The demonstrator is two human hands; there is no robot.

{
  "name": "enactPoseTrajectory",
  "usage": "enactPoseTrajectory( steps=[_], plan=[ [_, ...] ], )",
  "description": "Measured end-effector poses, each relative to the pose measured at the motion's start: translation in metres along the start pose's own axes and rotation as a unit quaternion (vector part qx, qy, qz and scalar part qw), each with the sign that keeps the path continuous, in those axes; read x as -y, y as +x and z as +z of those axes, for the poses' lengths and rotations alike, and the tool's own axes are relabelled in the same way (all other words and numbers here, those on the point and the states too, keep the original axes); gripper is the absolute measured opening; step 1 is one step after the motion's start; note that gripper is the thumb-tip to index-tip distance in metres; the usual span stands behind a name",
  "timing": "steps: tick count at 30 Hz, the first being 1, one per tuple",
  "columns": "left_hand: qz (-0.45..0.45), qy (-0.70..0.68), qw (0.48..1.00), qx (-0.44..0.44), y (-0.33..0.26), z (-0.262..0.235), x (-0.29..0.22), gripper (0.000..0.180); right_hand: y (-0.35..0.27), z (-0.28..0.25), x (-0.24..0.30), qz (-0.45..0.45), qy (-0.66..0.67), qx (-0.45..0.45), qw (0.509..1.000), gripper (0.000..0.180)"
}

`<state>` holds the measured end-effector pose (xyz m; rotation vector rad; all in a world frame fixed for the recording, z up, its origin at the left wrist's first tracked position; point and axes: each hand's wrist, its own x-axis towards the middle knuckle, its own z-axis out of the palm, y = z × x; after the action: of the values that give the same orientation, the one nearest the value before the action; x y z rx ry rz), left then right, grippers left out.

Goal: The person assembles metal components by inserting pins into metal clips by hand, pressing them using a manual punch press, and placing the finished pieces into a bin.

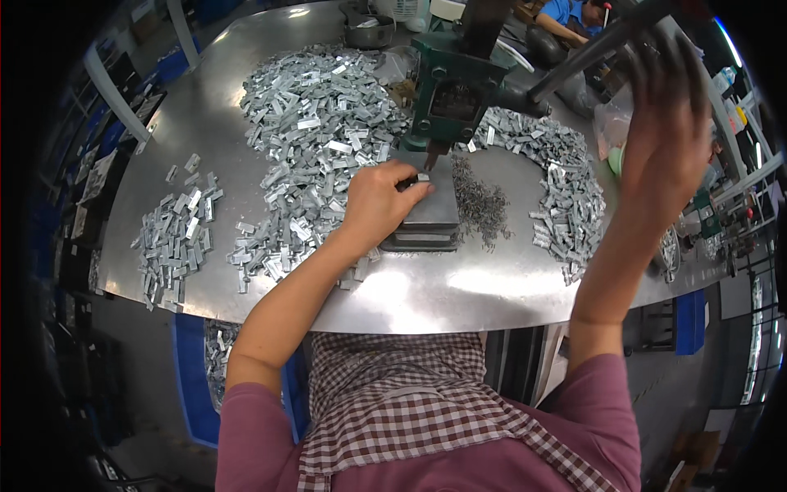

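My left hand rests on the dark steel base block of a green hand press. Its fingertips pinch a small silver metal piece just under the press's punch. My right hand is raised high at the right and curls around the press's long dark lever. A large heap of silver metal pieces lies left of the press, right beside my left hand. Another band of the same pieces curves along the right side.
A smaller pile of metal pieces lies at the table's left end. Dark scrap chips spread right of the base block. The shiny metal table ends near my body. Another person in blue sits beyond the table. A blue bin stands below.
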<state>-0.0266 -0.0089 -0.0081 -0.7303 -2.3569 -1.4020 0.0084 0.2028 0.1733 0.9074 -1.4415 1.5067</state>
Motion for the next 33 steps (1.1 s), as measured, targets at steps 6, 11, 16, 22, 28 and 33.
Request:
enactPoseTrajectory(
  steps=[6, 11, 16, 22, 28, 33],
  plan=[
    [-0.014, 0.020, 0.999, -0.022, 0.004, -0.001, 0.000, 0.024, 0.001, 0.020, 0.014, 0.072, -0.065, 0.019, 0.995, 0.035],
    [-0.045, 0.012, 0.999, -0.005, 0.009, -0.004, 0.002, 0.024, -0.020, 0.031, 0.005, -0.045, -0.027, 0.128, 0.990, 0.039],
    [0.054, 0.039, 0.996, -0.056, -0.009, -0.032, 0.010, 0.024, 0.011, 0.043, 0.016, 0.045, -0.018, 0.048, 0.998, 0.034],
    [-0.122, 0.172, 0.971, -0.112, -0.059, -0.176, 0.103, 0.024, 0.039, 0.052, -0.035, -0.004, 0.039, -0.021, 0.999, 0.017],
    [-0.091, 0.178, 0.963, -0.179, -0.102, -0.259, 0.166, 0.028, 0.039, 0.046, -0.016, 0.093, 0.042, 0.029, 0.994, 0.022],
    [-0.052, 0.454, 0.885, -0.091, -0.098, -0.279, 0.141, 0.025, 0.038, 0.047, -0.034, 0.041, 0.028, 0.010, 0.999, 0.017]
  ],
)
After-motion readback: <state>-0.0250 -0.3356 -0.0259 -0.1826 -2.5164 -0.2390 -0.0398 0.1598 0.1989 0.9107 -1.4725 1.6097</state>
